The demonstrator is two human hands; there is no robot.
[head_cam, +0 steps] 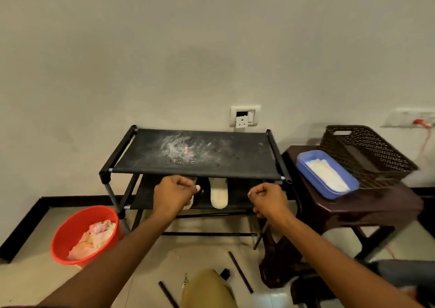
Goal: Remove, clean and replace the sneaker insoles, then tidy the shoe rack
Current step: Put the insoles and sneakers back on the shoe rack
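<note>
A black shoe rack [195,173] stands against the wall; its top shelf is smeared with white powder. On the lower shelf lies a pale insole [219,193], and a second insole [191,203] is mostly hidden behind my left hand. My left hand [175,193] is curled into a fist in front of the lower shelf, with nothing visible in it. My right hand [268,199] is also curled shut, to the right of the insoles, near the rack's right front leg.
A red bucket [70,230] with pale cloth sits on the floor at left. A dark stool [376,204] at right carries a blue tub [303,164] of white powder and a brown basket [367,155]. Loose black rods [240,271] and a brush [225,273] lie on the floor.
</note>
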